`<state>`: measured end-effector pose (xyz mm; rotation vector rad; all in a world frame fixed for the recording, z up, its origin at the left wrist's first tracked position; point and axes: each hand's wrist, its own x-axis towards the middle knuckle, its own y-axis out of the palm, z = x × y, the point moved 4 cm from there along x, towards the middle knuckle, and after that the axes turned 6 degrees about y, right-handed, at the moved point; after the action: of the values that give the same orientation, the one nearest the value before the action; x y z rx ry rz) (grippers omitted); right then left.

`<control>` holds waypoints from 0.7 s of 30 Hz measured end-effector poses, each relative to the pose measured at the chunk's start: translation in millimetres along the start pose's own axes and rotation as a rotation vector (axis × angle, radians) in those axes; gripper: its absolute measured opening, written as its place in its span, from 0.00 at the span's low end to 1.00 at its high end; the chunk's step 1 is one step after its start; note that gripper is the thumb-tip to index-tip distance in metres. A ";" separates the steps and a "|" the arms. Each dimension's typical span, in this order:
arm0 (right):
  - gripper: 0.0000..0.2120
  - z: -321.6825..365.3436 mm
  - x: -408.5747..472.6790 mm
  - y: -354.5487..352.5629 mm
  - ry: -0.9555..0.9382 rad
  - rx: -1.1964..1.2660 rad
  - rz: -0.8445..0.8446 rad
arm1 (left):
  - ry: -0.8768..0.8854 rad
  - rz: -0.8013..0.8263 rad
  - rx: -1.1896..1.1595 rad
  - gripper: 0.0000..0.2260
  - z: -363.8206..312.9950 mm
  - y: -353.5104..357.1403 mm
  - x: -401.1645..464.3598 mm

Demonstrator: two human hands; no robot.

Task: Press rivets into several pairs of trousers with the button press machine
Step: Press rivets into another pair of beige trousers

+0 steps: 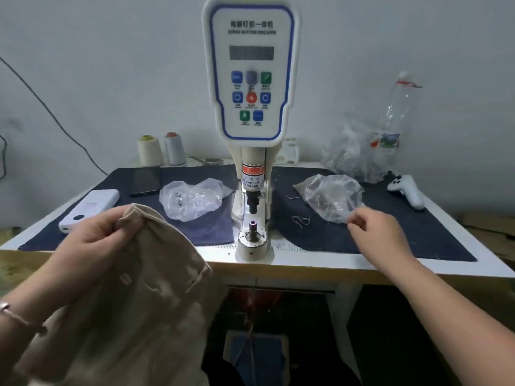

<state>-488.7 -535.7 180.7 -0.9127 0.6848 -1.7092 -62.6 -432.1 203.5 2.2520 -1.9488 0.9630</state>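
Observation:
The white button press machine (252, 79) stands at the middle of the table, its punch (253, 203) raised above the round lower die (253, 238). My left hand (94, 238) grips the top edge of beige trousers (125, 302), which hang in front of the table at the lower left. My right hand (374, 228) hovers over the dark cloth right of the machine, fingers curled at the edge of a clear plastic bag (331, 197); whether it pinches a rivet I cannot tell. Another clear bag (192, 197) with small metal pieces lies left of the machine.
A dark cloth (390, 232) covers the table top. A white box (89, 208) and a phone (145, 181) lie at the left, two thread cones (161, 149) at the back. A white controller (408, 190), crumpled plastic and a bottle (395, 118) stand at the right.

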 end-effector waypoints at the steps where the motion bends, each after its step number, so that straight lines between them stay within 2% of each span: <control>1: 0.10 -0.5 12.6 6.1 0.005 -0.058 -0.027 | 0.029 -0.009 0.049 0.15 5.6 3.2 9.8; 3: 0.15 1.4 34.6 20.9 0.001 -0.199 -0.026 | 0.087 -0.032 0.156 0.15 13.0 10.2 31.6; 7: 0.16 9.9 66.9 48.3 0.006 -0.432 0.034 | 0.235 -0.056 0.389 0.08 19.2 37.0 71.8; 10: 0.16 8.4 83.6 59.2 0.082 -0.385 0.121 | 0.140 -0.037 0.595 0.07 40.0 62.6 92.6; 13: 0.13 8.4 97.3 62.9 0.116 -0.390 0.180 | -0.009 0.167 0.833 0.12 68.0 88.6 108.2; 16: 0.13 9.7 106.0 64.4 0.202 -0.416 0.259 | -0.019 0.232 0.856 0.13 84.1 107.7 107.0; 19: 0.15 9.3 110.1 69.4 0.281 -0.368 0.269 | -0.010 0.151 0.816 0.09 93.8 113.0 98.5; 21: 0.16 8.9 111.9 72.1 0.315 -0.343 0.248 | -0.025 0.123 0.777 0.11 97.6 111.4 98.2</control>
<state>-463.6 -664.2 155.5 -0.7543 1.2774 -1.5509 -116.8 -583.0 126.9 2.4738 -1.9608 1.9988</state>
